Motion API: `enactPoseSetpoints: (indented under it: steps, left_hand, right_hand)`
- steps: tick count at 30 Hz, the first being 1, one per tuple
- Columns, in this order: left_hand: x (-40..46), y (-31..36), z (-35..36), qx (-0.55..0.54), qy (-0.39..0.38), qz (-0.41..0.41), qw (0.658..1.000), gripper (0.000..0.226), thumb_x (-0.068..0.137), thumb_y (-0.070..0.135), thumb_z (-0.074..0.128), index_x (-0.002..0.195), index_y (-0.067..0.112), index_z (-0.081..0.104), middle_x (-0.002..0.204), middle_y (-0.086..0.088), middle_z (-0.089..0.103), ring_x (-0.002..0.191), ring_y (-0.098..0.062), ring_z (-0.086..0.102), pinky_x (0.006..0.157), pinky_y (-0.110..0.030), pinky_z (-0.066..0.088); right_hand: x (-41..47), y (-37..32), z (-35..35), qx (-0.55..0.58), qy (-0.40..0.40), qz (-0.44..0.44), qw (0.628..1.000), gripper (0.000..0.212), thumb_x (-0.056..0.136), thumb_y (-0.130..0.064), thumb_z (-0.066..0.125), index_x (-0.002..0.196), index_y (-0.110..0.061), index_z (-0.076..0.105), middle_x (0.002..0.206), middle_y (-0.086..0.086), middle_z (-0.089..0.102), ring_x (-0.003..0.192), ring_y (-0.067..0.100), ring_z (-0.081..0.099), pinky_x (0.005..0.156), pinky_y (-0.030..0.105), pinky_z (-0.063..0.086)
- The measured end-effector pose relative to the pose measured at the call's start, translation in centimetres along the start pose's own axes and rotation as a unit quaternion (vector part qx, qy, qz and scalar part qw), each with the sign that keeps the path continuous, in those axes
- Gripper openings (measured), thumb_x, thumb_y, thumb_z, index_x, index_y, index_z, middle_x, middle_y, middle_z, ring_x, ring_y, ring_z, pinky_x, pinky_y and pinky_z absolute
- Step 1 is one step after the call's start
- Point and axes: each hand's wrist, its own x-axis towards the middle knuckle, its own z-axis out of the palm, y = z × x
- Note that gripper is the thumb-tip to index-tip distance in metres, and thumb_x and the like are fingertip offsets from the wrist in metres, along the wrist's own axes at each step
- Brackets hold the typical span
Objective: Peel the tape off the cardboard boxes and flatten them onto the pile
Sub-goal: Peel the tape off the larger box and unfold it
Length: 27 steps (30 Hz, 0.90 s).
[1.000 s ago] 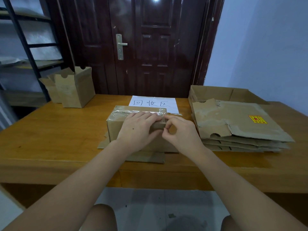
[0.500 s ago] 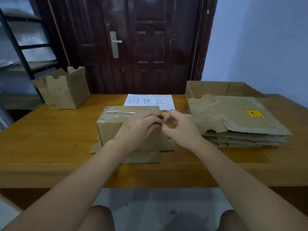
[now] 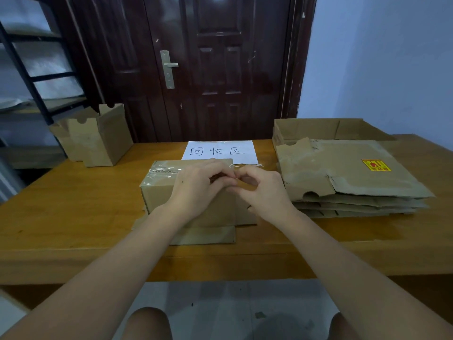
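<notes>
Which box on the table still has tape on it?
The closed box under both hands, at table centre: clear tape shines across its top. The open box at back left and the flattened pile at right show none.

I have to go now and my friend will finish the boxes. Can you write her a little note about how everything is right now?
Left hand: rests on the taped brown cardboard box, fingers curled at its top right edge.
Right hand: grip pinches the loose end of the clear tape.
Box: mid-table on a flat cardboard piece, still taped and standing.
Done: pile of flattened brown boxes on the right.
Left: peel the tape, flatten the box, pile it. Then the open brown box at far left.
</notes>
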Motion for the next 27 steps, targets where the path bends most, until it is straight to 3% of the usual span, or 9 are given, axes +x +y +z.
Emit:
enactPoseSetpoints:
  steps: [3, 5, 9, 13, 22, 27]
  left_hand:
    - [0.3, -0.2, -0.5, -0.116, -0.022, -0.08, 0.99, 0.022, 0.076, 0.028, 0.089, 0.088, 0.034, 0.071, 0.09, 0.014, 0.076, 0.093, -0.006, 0.071, 0.087, -0.044, 0.058]
    - [0.5, -0.3, -1.2, -0.149, -0.04, -0.086, 0.984, 0.033, 0.065, 0.03, 0.094, 0.084, 0.039, 0.067, 0.094, 0.009, 0.076, 0.096, -0.01, 0.072, 0.091, -0.043, 0.058]
    - [0.7, -0.6, -2.3, -0.05, -0.099, -0.047, 0.993, 0.045, 0.06, 0.033, 0.097, 0.096, 0.031, 0.071, 0.111, 0.009, 0.069, 0.107, -0.008, 0.064, 0.096, -0.036, 0.055]
    - [1.0, -0.9, -1.8, 0.023, -0.106, -0.052, 0.993, 0.047, 0.064, 0.038, 0.095, 0.104, 0.025, 0.074, 0.11, 0.012, 0.067, 0.104, -0.008, 0.06, 0.093, -0.038, 0.052]
    - [1.1, -0.8, -2.0, 0.028, -0.113, -0.071, 0.991, 0.053, 0.061, 0.043, 0.096, 0.105, 0.027, 0.07, 0.099, 0.014, 0.064, 0.096, -0.008, 0.058, 0.085, -0.031, 0.051]
    - [1.2, -0.9, -2.2, 0.024, -0.116, -0.064, 0.991, 0.052, 0.061, 0.042, 0.096, 0.103, 0.027, 0.069, 0.098, 0.015, 0.064, 0.094, -0.007, 0.058, 0.085, -0.031, 0.052]
  right_hand:
    - [0.2, -0.1, 0.5, -0.032, 0.022, -0.023, 0.999, 0.021, 0.09, -0.028, 0.076, 0.109, -0.02, 0.078, 0.109, -0.007, 0.075, 0.103, 0.003, 0.066, 0.092, 0.028, 0.056]
    - [0.1, 0.0, 0.6, -0.03, 0.03, -0.026, 0.999, 0.017, 0.091, -0.023, 0.076, 0.107, -0.02, 0.08, 0.11, -0.007, 0.075, 0.104, 0.003, 0.066, 0.093, 0.029, 0.056]
    - [-0.5, -0.2, 0.9, -0.034, 0.033, -0.035, 0.998, 0.016, 0.094, -0.021, 0.071, 0.108, -0.017, 0.079, 0.113, -0.004, 0.075, 0.108, 0.004, 0.066, 0.093, 0.022, 0.054]
    - [-0.8, -0.3, 1.2, -0.013, 0.036, -0.021, 0.999, 0.012, 0.097, -0.026, 0.067, 0.1, -0.017, 0.075, 0.103, -0.009, 0.074, 0.097, 0.002, 0.067, 0.079, 0.02, 0.056]
    - [-0.8, -0.5, 1.5, 0.06, 0.06, 0.055, 0.995, 0.006, 0.098, -0.022, 0.065, 0.093, -0.019, 0.066, 0.102, -0.018, 0.07, 0.095, -0.007, 0.065, 0.074, 0.008, 0.049]
    - [-0.8, -0.6, 1.4, 0.067, 0.052, 0.079, 0.993, 0.009, 0.101, -0.026, 0.061, 0.092, -0.025, 0.059, 0.111, -0.018, 0.07, 0.095, -0.003, 0.065, 0.073, 0.013, 0.053]
